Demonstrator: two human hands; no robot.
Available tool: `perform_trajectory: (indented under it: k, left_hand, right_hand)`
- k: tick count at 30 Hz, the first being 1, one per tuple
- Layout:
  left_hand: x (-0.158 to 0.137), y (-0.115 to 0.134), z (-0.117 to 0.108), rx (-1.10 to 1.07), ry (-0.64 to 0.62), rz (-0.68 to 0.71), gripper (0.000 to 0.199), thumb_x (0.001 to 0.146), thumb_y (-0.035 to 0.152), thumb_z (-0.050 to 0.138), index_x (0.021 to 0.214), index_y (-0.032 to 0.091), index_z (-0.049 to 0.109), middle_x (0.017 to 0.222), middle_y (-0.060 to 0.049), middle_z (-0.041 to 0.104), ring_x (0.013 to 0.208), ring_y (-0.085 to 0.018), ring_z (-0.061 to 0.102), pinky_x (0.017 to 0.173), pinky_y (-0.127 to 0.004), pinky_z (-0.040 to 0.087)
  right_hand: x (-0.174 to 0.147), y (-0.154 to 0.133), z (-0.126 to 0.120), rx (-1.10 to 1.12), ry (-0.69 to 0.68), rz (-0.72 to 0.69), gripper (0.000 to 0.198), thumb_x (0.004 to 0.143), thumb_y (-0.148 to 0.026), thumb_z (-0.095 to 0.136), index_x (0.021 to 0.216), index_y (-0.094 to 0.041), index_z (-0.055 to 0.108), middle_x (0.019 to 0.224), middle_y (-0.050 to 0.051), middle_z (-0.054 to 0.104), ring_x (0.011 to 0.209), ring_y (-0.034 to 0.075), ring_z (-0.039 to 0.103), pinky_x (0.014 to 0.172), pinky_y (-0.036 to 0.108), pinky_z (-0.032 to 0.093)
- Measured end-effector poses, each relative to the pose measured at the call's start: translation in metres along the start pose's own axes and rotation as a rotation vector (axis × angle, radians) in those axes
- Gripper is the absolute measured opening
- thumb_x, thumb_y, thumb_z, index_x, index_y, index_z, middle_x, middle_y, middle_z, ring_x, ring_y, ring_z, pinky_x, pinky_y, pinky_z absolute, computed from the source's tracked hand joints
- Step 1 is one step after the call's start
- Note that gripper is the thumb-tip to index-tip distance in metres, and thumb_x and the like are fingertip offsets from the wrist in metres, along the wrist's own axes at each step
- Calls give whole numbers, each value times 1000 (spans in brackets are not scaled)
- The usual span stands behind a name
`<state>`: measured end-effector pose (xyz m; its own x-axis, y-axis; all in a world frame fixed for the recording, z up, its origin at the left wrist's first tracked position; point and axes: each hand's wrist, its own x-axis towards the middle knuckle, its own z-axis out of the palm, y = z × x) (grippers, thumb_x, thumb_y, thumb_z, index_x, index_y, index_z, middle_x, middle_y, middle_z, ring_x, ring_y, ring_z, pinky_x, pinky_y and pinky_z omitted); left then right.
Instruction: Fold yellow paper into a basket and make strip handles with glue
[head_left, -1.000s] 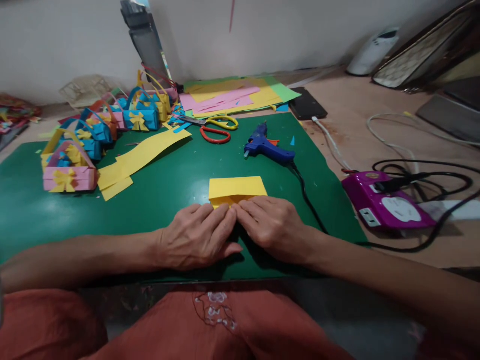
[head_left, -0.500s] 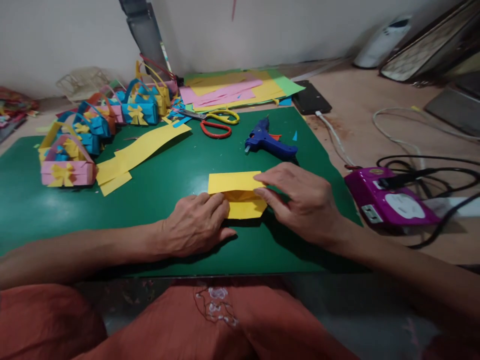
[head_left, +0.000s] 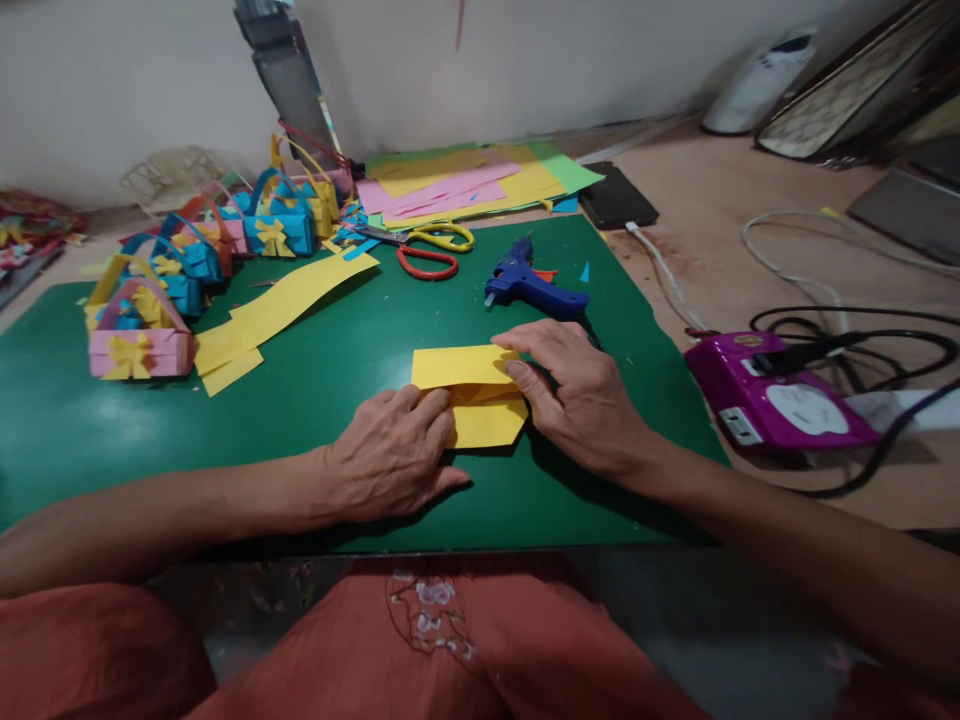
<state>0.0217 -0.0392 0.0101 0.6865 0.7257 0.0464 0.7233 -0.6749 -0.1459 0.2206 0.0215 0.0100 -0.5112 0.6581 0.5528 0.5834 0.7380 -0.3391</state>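
Observation:
A folded piece of yellow paper [head_left: 486, 424] lies on the green board [head_left: 300, 430], its upper and lower flaps parted by a creased gap. My left hand [head_left: 394, 450] presses on its left end, fingers curled over the paper and thumb stretched out on the board. At the right end, my right hand [head_left: 577, 395] grips the upper flap between thumb and fingers. Just beyond the paper rests a blue glue gun [head_left: 532, 282]. Scissors [head_left: 427, 250] with red and yellow handles lie farther back.
Small paper baskets [head_left: 141, 350] in several colours stand at the left, beside yellow paper strips [head_left: 289, 312]. Coloured sheets [head_left: 465, 180] and a phone [head_left: 619, 195] lie at the back. A purple power box [head_left: 772, 395] with black cables sits at the right.
My right fingers have shifted left along the upper flap, with the thumb now higher on it. The lower flap lies flatter and shows more. My left hand stays almost in place.

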Motion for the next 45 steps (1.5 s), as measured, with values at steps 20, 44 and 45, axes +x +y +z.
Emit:
perform_trajectory:
  k: [20, 44, 45]
  left_hand:
    - [1, 4, -1, 21, 38, 5, 58, 89, 53, 36, 124, 7, 44, 117, -16, 57, 87, -25, 52, 65, -37, 40]
    - [9, 26, -6, -65, -26, -224, 67, 84, 67, 25, 110, 12, 53, 116, -15, 53, 91, -29, 50, 73, -43, 35]
    - [10, 26, -6, -53, -27, -219, 67, 85, 67, 25, 110, 12, 53, 114, -15, 53, 91, -29, 49, 73, -43, 35]
  right_hand:
    - [-1, 0, -5, -9, -7, 51, 18, 87, -19, 46, 100, -20, 57, 93, 7, 67, 88, 21, 59, 81, 38, 42]
    - [-5, 3, -4, -73, -61, -20, 19, 86, -22, 49, 102, -16, 57, 99, 9, 67, 91, 24, 58, 84, 41, 35]
    - [-5, 4, -5, -97, -61, -35, 20, 85, -24, 51, 102, -16, 57, 98, 10, 67, 91, 25, 58, 83, 41, 37]
